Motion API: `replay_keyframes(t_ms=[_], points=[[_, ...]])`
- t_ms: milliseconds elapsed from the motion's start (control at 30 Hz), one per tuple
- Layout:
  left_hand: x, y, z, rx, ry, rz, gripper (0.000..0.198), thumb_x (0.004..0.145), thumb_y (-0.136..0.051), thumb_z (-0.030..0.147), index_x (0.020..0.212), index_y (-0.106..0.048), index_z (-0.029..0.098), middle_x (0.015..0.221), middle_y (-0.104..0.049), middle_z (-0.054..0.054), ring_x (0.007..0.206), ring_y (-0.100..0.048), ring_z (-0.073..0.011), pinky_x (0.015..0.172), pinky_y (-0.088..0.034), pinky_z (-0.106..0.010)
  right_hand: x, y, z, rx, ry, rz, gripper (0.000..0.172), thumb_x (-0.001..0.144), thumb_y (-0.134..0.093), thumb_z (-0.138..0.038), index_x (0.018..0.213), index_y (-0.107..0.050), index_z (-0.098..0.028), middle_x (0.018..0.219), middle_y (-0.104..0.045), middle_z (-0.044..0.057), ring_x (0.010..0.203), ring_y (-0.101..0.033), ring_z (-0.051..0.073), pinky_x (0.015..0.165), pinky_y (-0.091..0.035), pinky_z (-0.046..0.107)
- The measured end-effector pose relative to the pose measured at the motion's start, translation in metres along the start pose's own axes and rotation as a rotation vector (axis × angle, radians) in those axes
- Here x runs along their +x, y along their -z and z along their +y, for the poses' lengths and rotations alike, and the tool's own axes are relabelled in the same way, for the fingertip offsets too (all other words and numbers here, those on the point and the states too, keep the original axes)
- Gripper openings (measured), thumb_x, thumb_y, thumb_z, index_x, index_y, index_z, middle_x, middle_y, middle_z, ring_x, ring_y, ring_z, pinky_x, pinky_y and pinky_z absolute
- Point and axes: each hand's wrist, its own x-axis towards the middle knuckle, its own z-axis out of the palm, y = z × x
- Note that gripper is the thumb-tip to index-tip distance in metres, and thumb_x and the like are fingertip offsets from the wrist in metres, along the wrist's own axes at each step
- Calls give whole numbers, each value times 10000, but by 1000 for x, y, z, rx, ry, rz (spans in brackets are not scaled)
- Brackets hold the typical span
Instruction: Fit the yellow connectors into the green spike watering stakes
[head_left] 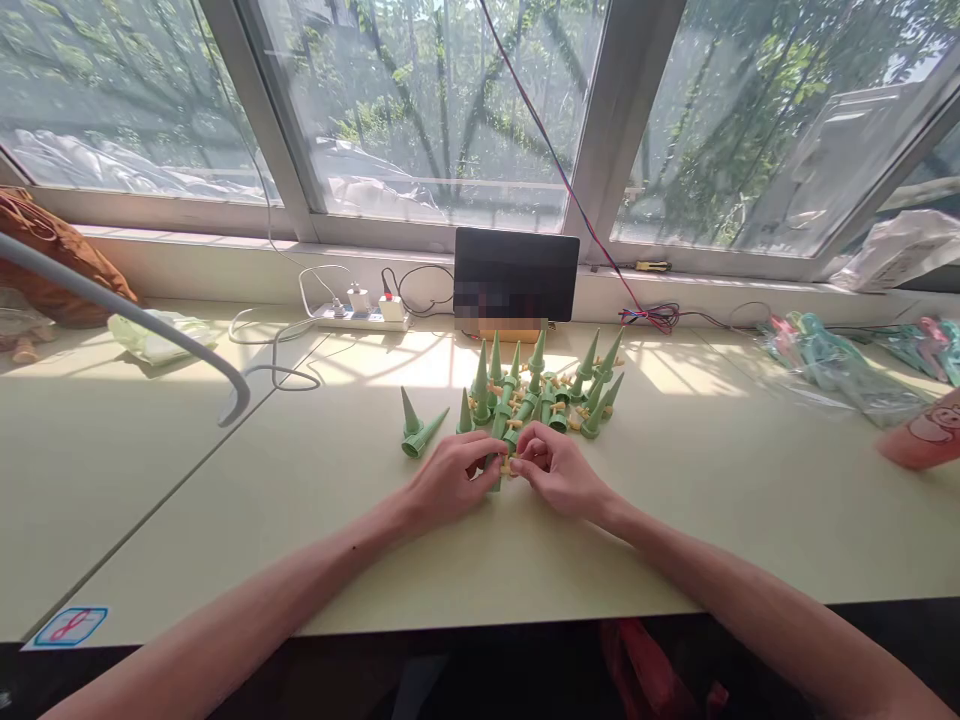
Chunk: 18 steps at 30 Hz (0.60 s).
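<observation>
My left hand (pixel 456 474) is closed around a green plastic plant watering spike (pixel 496 484), much of it hidden by the fingers. With its fingertips my right hand (pixel 556 470) pinches a small yellow valve (pixel 508 465) at the side of that spike. Just beyond both hands stands a cluster of green watering spikes (pixel 504 400), several upright and some lying, with yellow valves on many. Two more spikes (pixel 414 430) are apart at the left, one pointing up and one lying over to the right.
At the back, a dark tablet (pixel 516 275) leans near the window. A power strip (pixel 360 318) with plugs and cables lies to its left. A grey curved bar (pixel 150 325) crosses the left side. Bagged plastic items (pixel 832 350) and a pink cup (pixel 922 435) are at right.
</observation>
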Motion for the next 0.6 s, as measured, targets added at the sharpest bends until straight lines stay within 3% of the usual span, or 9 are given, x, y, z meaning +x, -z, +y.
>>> replay_keyframes(t_ms=[267,600], points=[[0,-2,-3,3,116,18,198,927,-538,191,1048,-693,169,741,-655,4,510,-448,-68,538,-381,-208,0,-2,0,-173,157,71,93,913,-579,-271,867,-528,-208,672,-581,-30,569,-492,119,531,-372,233],[1,-1,-6,35,209,35,208,927,-540,208,1057,-700,181,735,-658,12,529,-479,-84,561,-400,-224,2,-3,6,-248,177,80,73,916,-584,-275,915,-560,-206,749,-652,-8,495,-462,102,521,-383,241]])
